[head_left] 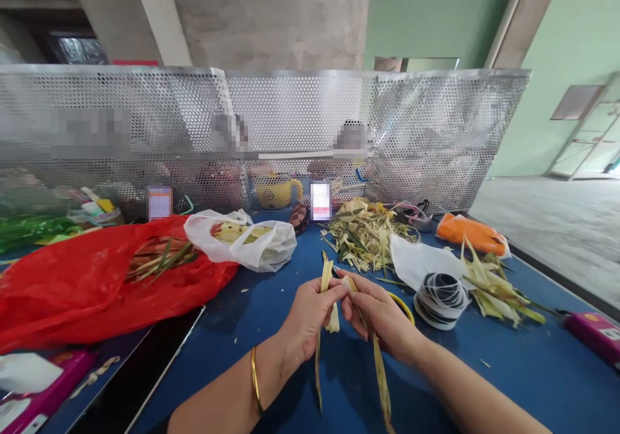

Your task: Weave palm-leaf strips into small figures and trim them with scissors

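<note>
My left hand is closed on a pale yellow corn husk strip, which sticks up above the fingers and hangs below them. Close beside it, my right hand pinches a browner husk strip that trails down toward the table's near edge. The fingertips of both hands meet or nearly meet over the blue table. A yellow loop shows partly from behind my right hand. To the right stands a spool of white and dark cord, near some loose pale husks.
A heap of husk scraps lies ahead. On the left are a red plastic bag with husks and a white plastic bag. A perforated metal screen crosses the back, with people behind it. An orange packet lies far right.
</note>
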The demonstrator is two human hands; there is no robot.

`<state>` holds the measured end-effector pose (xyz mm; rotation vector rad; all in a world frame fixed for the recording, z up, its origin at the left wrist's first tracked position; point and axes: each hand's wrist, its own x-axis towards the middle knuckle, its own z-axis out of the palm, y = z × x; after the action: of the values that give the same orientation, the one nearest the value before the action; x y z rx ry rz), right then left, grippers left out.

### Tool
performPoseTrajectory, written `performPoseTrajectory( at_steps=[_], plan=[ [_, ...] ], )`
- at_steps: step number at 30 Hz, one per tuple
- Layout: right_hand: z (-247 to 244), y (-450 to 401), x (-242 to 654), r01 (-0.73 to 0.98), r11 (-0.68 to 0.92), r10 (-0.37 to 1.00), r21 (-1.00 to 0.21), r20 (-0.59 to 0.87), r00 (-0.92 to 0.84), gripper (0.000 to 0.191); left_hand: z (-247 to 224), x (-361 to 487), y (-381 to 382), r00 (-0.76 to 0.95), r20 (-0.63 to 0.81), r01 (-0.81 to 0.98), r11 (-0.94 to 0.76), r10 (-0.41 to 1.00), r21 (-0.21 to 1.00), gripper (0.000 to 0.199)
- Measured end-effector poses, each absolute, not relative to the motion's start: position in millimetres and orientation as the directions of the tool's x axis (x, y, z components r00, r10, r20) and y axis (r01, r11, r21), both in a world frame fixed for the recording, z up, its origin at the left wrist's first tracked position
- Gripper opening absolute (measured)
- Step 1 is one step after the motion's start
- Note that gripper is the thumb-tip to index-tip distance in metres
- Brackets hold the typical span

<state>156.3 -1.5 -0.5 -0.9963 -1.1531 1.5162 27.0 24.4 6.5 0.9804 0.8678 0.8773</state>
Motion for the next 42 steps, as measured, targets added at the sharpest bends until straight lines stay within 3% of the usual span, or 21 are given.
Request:
performPoseTrajectory(
  at_steps=[3, 6, 8, 16, 27, 35, 42],
  plan=[
    [-4, -2, 159, -0.036, 0.013, 0.980, -0.999, 0.020, -0.197, 0.045, 5, 25, 24, 0.322, -0.220, -0.227, 0.300, 0.921, 0.926, 0.031],
    [-5, -2, 163, 0.183, 0.197, 0.980, -0.963, 0.188, -0.061, 0.030, 9, 23, 24, 0.252, -0.277, -0.258, 0.340, 0.927, 0.904, 0.032],
    [-6, -1, 164, 0.233, 0.234, 0.971, -0.944, 0.241, 0.000, 0.022, 13, 21, 23, 0.231, -0.323, -0.261, 0.378, 0.918, 0.888, 0.031],
    [-9, -1, 157, 0.134, 0.140, 0.989, -0.981, 0.144, 0.024, 0.033, 24, 16, 16, 0.232, -0.336, -0.233, 0.388, 0.913, 0.892, 0.028],
    [-11, -4, 160, 0.336, 0.231, 0.963, -0.913, 0.265, 0.056, 0.019, 13, 13, 16, 0.324, -0.291, -0.136, 0.349, 0.900, 0.927, 0.042],
    [-11, 0, 159, 0.195, 0.214, 0.972, -0.957, 0.228, 0.051, 0.025, 11, 13, 15, 0.322, -0.273, -0.123, 0.326, 0.906, 0.937, 0.036],
    [-5, -1, 164, 0.218, 0.202, 0.978, -0.955, 0.186, -0.091, 0.028, 11, 14, 13, 0.314, -0.233, -0.118, 0.281, 0.921, 0.953, 0.030]
  ],
)
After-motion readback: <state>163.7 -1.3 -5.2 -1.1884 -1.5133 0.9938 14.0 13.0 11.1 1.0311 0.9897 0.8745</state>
